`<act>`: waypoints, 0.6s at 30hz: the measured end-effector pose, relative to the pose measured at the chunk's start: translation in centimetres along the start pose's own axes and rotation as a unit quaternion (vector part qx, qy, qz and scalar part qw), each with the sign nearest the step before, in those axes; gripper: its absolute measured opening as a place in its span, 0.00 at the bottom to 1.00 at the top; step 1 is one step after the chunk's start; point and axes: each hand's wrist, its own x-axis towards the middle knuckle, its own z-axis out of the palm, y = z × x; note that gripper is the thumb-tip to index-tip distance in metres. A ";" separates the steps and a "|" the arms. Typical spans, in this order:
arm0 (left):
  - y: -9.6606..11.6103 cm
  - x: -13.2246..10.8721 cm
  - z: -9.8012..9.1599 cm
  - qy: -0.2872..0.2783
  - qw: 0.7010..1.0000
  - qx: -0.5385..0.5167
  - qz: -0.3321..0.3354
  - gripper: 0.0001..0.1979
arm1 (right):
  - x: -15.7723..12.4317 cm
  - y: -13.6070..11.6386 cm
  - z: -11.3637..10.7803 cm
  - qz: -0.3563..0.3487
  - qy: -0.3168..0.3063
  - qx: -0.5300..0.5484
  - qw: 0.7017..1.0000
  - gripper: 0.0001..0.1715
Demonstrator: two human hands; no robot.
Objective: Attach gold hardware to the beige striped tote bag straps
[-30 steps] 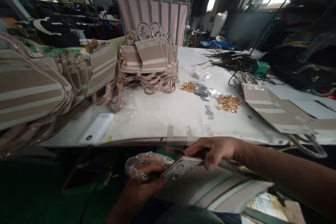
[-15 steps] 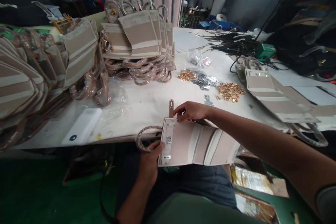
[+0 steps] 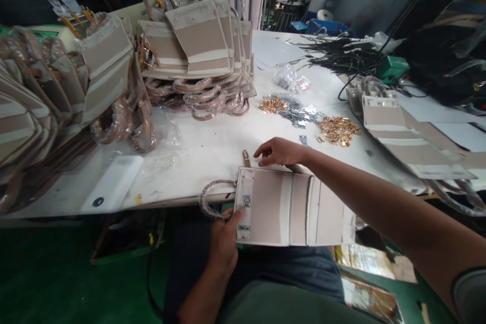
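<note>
My left hand grips the near corner of an unassembled handbag body, thumb on top. The pale pink panel lies inner side up, with white reinforcing bands and metal plates along its left end. A plastic-wrapped handle loops out from that end. A short brown strap with a metal fitting at its tip sticks out past the far edge. Just right of the strap, my right hand hovers over the panel's far edge, fingers apart and bent, with nothing visible in them.
Piles of gold fittings and grey metal plates lie on the white table. Stacked handbag bodies stand at the left and back, more panels at the right. Black cords and a green box are farther back.
My right hand has let go of the strap and moved slightly up and right. The strap now tilts left. The handbag body lies flatter and a little to the right, still in my left hand.
</note>
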 end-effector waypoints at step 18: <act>0.6 -0.3 2.0 0.044 0.998 -0.041 -0.003 0.23 | -6.6 -2.7 13.6 -0.182 0.386 0.343 0.837 0.19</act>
